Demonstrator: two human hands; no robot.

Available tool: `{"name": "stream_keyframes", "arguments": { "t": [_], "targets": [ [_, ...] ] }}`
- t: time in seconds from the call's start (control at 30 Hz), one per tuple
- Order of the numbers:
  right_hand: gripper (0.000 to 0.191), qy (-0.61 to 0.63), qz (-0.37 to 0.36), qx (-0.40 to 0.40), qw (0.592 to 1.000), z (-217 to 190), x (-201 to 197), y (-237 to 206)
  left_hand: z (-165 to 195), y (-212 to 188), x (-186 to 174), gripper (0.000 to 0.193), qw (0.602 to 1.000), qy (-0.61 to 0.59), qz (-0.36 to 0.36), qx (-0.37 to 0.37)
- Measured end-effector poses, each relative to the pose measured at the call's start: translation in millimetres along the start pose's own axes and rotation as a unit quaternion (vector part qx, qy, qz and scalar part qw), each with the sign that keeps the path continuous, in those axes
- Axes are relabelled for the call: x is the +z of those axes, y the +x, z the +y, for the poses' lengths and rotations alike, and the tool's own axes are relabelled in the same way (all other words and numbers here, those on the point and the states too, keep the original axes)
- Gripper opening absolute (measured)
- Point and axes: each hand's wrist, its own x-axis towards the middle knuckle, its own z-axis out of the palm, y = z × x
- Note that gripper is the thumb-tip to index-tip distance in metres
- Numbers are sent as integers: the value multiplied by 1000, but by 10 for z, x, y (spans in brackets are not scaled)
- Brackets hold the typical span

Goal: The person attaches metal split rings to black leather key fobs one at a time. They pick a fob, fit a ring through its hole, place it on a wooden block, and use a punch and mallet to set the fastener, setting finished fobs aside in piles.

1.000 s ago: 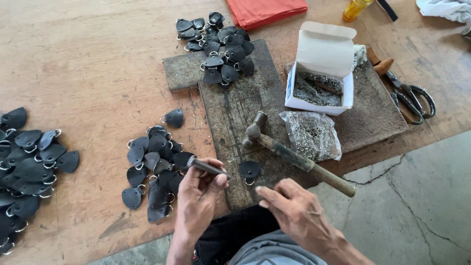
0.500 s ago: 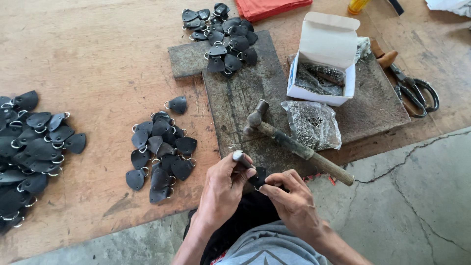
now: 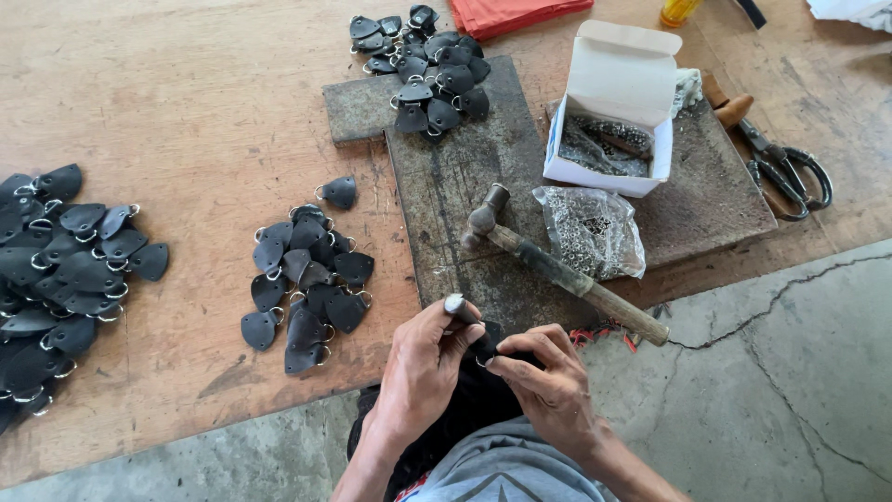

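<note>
My left hand (image 3: 423, 367) grips a short metal punch (image 3: 456, 306), its round end sticking up between thumb and fingers. My right hand (image 3: 548, 381) pinches a small black leather tag with a metal ring (image 3: 487, 348); the left fingertips touch it too. Both hands meet over my lap at the near edge of the dark work board (image 3: 446, 186). A hammer (image 3: 557, 265) with a wooden handle lies on that board just beyond my hands.
A pile of black tags (image 3: 307, 279) lies left of my hands, a bigger heap (image 3: 56, 270) at far left, another (image 3: 423, 65) at the back. White box of metal parts (image 3: 613, 112), clear bag of rivets (image 3: 595, 232), scissors (image 3: 785, 167), red cloth (image 3: 516, 14).
Both hands drew back from the board toward my lap and came together; the tag that lay on the board is now held between my fingers, the punch raised upright.
</note>
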Motion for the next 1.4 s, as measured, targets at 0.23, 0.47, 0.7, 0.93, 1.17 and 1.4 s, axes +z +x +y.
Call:
{"name": "stream_keyframes", "arguments": {
  "t": [0.23, 0.47, 0.7, 0.93, 1.17, 1.4],
  "targets": [
    [28, 3, 1, 0, 1000, 19, 4, -22, -23, -30, 15, 11, 1000, 8, -7, -8],
    [22, 15, -30, -11, 999, 37, -77, 19, -73, -45, 42, 12, 998, 23, -7, 50],
    [30, -108, -35, 6, 994, 237, -361, 554, -73, -104, 78, 16, 993, 46, -21, 103],
    [52, -247, -126, 66, 959, 413, -259, 1075, -51, -158, 147, 20, 992, 84, -34, 83],
    [32, -116, -160, 188, 962, 231, -447, 1135, -80, -174, 175, 18, 990, 99, -14, 99],
    [28, -75, -254, 222, 938, -167, -1167, 737, -99, -169, 188, 14, 989, 114, -19, 93]
  ]
}}
